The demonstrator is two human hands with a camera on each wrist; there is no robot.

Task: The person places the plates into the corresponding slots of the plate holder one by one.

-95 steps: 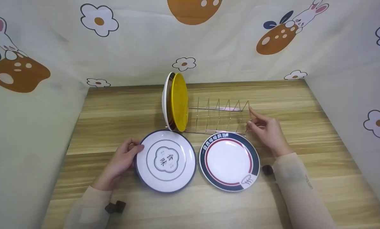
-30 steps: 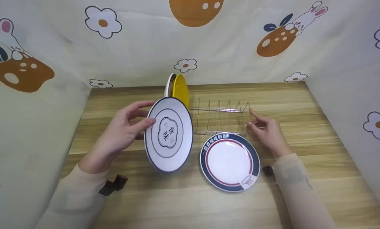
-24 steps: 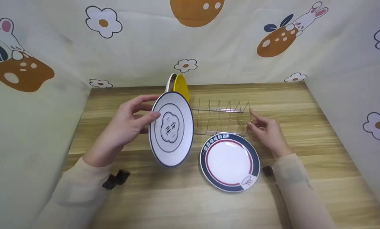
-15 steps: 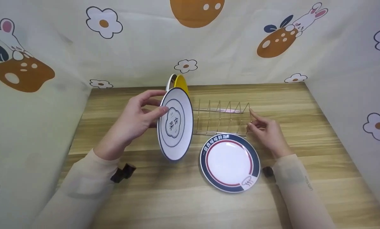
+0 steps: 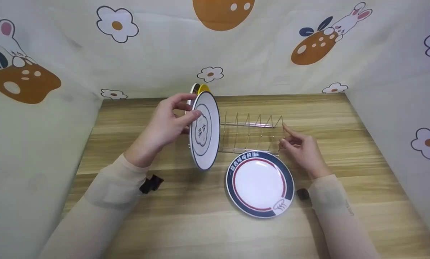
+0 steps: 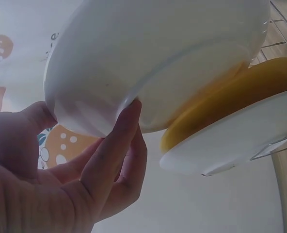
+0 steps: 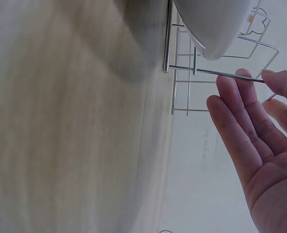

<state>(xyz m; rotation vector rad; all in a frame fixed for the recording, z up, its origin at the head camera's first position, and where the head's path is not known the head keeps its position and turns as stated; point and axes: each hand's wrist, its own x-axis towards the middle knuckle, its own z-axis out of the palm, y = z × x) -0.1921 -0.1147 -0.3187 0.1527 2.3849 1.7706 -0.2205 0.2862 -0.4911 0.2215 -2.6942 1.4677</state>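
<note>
My left hand (image 5: 166,124) pinches the rim of a white plate with a dark blue edge (image 5: 208,138), thumb on the face and fingers behind. The plate is tilted nearly upright, in front of a yellow plate (image 5: 203,88) and a white plate (image 5: 194,89) that stand at the left end of a wire plate rack (image 5: 249,135). In the left wrist view, the held plate's underside (image 6: 104,63) is apart from the yellow plate (image 6: 221,107) at its near edge. My right hand (image 5: 303,149) holds the rack's right end wire between thumb and fingers.
A white plate with a navy rim and red ring (image 5: 260,185) lies flat at the rack's front edge. Several upright wires divide the rack to the right of the plates. Patterned cloth (image 5: 157,64) closes in the wooden table (image 5: 200,226) at back and sides.
My left hand has lifted the blue-edged plate off the table, turned it nearly upright and carried it back and right toward the rack. My right hand has stayed at the rack's end.
</note>
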